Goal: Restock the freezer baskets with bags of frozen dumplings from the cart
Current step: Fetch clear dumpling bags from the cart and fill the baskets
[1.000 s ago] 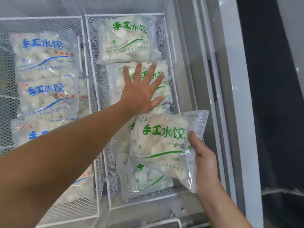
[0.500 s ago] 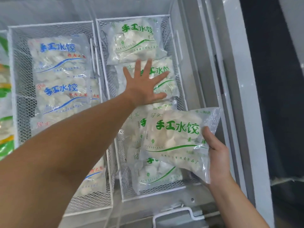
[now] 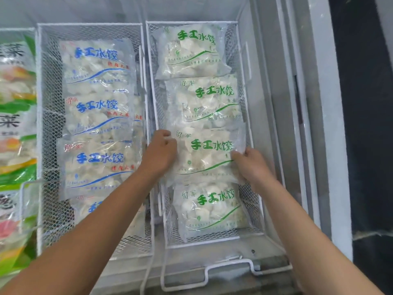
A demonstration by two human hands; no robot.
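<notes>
— What have you got hold of?

— A green-lettered bag of dumplings [image 3: 209, 155], third in the row in the right-hand wire basket [image 3: 254, 145]. My left hand [image 3: 160, 155] has its fingers curled over the bag's left edge, up against the basket's left wall. My right hand [image 3: 252, 165] pinches the right edge, fingers bent round the clear plastic.

— Is it lying flat?

— Hard to say. Its bottom edge overlaps the nearest bag [image 3: 209, 211], and the one behind it [image 3: 205, 101] laps over its top. My hands hide both lower corners.

— And the far end?

— One more green bag [image 3: 191, 51] at the back of the basket.

— What's next door?

— The left basket [image 3: 45, 133] holds blue-lettered bags [image 3: 97, 116] in a column; my left forearm [image 3: 89, 235] covers most of the nearest one. Further left, bright green packets [image 3: 16, 124] are cut off by the frame, their print only partly readable. A white wire handle [image 3: 228, 271] sits at the near rim.
</notes>
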